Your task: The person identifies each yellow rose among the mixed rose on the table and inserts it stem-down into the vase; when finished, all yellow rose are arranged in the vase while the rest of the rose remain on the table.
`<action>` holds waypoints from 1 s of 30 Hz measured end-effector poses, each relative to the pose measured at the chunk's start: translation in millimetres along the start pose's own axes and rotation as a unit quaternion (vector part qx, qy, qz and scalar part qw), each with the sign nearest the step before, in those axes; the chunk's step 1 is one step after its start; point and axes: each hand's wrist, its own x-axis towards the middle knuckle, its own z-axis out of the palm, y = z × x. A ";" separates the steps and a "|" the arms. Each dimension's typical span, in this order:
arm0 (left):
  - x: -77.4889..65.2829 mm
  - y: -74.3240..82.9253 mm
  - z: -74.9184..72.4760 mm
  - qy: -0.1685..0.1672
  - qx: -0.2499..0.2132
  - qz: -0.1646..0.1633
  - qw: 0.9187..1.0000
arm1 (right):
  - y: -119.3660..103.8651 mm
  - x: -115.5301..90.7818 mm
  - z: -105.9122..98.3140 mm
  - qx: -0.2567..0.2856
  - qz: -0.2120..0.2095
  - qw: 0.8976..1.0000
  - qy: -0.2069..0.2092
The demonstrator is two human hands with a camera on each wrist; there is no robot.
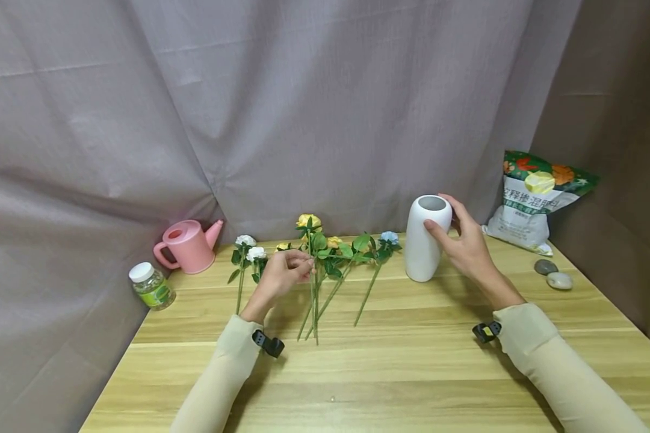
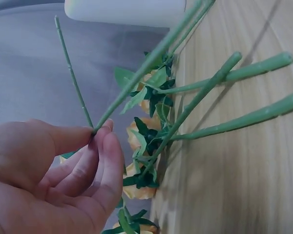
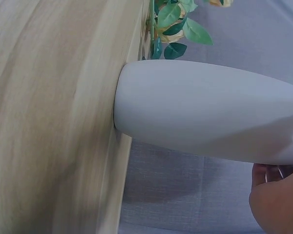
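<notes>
Between thumb and fingertips, my left hand [image 1: 283, 276] pinches the green stem [image 2: 141, 73] of a yellow rose [image 1: 309, 221], held upright with its bloom at the top. More yellow roses [image 2: 139, 183] lie behind that hand, their stems pointing toward me and partly crossing. A tall white vase [image 1: 422, 246] stands upright on the table, its round mouth facing up. My right hand [image 1: 468, 249] grips the vase near its top, thumb on the near side and fingers around the far right side. In the right wrist view, the vase [image 3: 200, 107] hides most of the fingers.
White flowers [image 1: 256, 253] lie left of my left hand, and a blue flower [image 1: 389, 237] lies left of the vase. A pink watering can [image 1: 188, 248] and a lidded jar [image 1: 154, 287] stand at left. At right are a fertilizer bag [image 1: 522, 216] and two stones [image 1: 560, 281].
</notes>
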 end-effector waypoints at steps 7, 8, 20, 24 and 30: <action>1.9 -1.1 4.9 0.016 -0.002 0.021 1.000 | -2.6 -0.4 -0.7 -0.003 0.000 1.000 0.000; 2.0 -1.2 5.7 0.027 0.010 0.027 0.999 | -2.7 -0.4 -0.8 -0.004 0.001 1.000 -0.001; 5.6 -2.9 14.0 0.092 0.060 0.074 0.991 | 0.3 -1.0 -1.1 0.000 0.000 1.000 0.000; 5.5 -0.6 16.9 0.074 0.011 0.096 0.993 | -0.5 -0.9 -1.4 0.000 0.000 1.000 0.000; 2.4 8.3 20.4 0.049 -0.024 0.110 0.992 | -1.5 -0.3 0.0 0.002 0.002 1.000 -0.002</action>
